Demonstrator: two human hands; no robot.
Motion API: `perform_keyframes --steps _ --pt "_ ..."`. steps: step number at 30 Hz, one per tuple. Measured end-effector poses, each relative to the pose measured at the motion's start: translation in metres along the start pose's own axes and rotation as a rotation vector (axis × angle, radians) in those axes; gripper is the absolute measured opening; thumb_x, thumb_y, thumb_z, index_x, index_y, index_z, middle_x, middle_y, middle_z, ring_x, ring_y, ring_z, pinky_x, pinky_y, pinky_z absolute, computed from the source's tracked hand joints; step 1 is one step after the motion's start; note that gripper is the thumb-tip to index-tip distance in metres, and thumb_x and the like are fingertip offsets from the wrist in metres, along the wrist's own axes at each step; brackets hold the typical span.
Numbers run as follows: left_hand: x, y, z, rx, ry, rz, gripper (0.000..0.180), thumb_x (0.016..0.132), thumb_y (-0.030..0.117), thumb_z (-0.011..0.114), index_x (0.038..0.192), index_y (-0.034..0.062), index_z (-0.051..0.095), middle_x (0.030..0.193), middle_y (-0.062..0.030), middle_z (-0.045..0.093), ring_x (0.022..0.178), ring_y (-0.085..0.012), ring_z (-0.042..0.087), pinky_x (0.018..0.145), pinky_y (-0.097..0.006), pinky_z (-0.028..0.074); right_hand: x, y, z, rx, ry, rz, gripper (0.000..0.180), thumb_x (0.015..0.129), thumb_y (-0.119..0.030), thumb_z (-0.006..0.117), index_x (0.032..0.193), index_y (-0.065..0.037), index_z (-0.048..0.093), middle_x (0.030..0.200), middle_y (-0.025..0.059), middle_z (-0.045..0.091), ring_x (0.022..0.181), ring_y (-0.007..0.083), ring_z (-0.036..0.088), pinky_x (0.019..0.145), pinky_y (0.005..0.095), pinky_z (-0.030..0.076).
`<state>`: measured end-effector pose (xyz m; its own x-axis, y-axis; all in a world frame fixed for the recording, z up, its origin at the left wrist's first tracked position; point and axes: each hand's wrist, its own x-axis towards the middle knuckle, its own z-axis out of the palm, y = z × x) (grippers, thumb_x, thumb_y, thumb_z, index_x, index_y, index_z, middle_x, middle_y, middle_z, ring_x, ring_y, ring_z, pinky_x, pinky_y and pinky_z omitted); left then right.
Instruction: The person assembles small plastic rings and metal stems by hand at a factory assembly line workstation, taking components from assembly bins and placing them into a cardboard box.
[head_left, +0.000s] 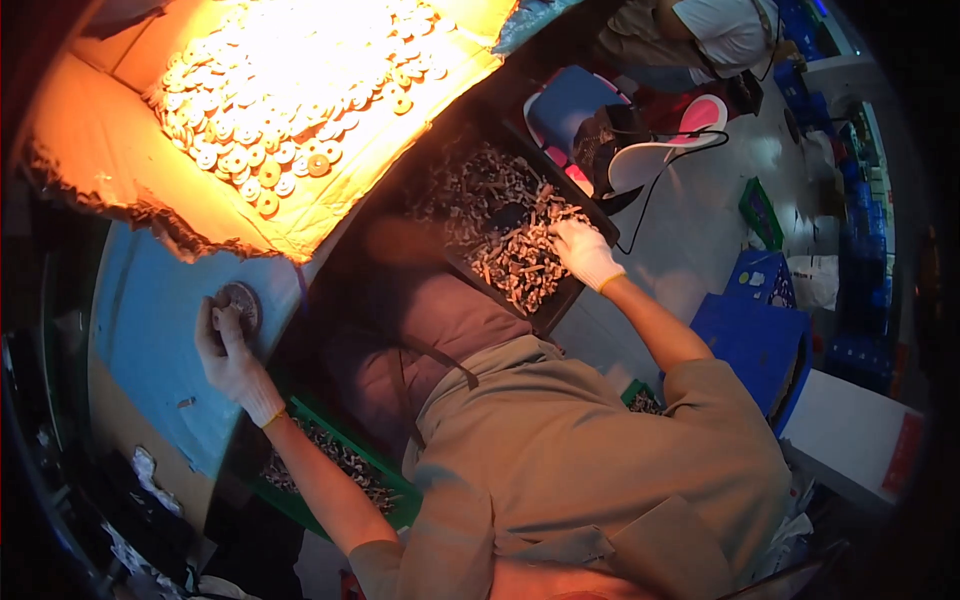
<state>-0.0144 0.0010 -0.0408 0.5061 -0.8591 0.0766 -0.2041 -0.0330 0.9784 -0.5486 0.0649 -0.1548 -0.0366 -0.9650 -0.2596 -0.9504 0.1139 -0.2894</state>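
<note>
My left hand [232, 362], in a white glove, is at the blue work surface [165, 350] on the left. Its fingers close on the edge of a dark round disc [241, 308] with a patterned face. On the right, my gloved right hand [586, 252] is down among small loose metal pieces [515, 265], which look like short pins or screws. They fill part of a dark tray [545, 318] in front of me. The right fingers are bent together at the pile; what they hold, if anything, is too small to make out.
A torn cardboard box [90, 130] with many ring-shaped washers [268, 172] stands far left under glaring light. A green crate [405, 505] of small parts is beside my left forearm. Blue boxes [745, 345] stand right. A blue-and-pink stool [575, 105] and another person [725, 35] are beyond the tray.
</note>
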Motion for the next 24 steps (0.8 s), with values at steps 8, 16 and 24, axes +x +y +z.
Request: perform_keyframes --steps 8,16,24 --pt "-0.001 -0.008 -0.008 0.058 -0.001 0.026 0.046 0.104 0.018 0.067 0.142 -0.0055 0.056 0.131 -0.0169 0.067 0.118 -0.0194 0.064 0.104 -0.031 0.051 0.092 0.006 0.026 -0.209 0.043 0.241 0.041 0.096 -0.027 0.066 0.129 -0.005 0.056 0.116 0.0198 0.068 0.109 0.042 0.067 0.092 0.0517 0.055" --pt "-0.003 -0.008 -0.002 0.049 0.013 0.024 0.044 0.103 0.016 0.067 0.14 -0.0059 0.058 0.129 -0.0161 0.068 0.114 -0.0185 0.065 0.101 -0.03 0.052 0.089 0.004 0.04 -0.004 0.076 0.284 0.035 0.098 -0.03 0.062 0.121 -0.004 0.062 0.119 0.0214 0.068 0.109 0.0418 0.068 0.093 0.0514 0.055" --pt "-0.001 0.002 -0.011 0.034 0.033 -0.043 0.042 0.102 0.021 0.069 0.137 -0.0021 0.063 0.126 -0.0147 0.069 0.112 -0.0186 0.065 0.099 -0.031 0.054 0.12 0.0 0.061 -0.5 0.193 0.092 0.016 0.097 -0.01 0.053 0.108 -0.007 0.064 0.105 0.0144 0.066 0.088 0.0308 0.07 0.078 0.044 0.059"
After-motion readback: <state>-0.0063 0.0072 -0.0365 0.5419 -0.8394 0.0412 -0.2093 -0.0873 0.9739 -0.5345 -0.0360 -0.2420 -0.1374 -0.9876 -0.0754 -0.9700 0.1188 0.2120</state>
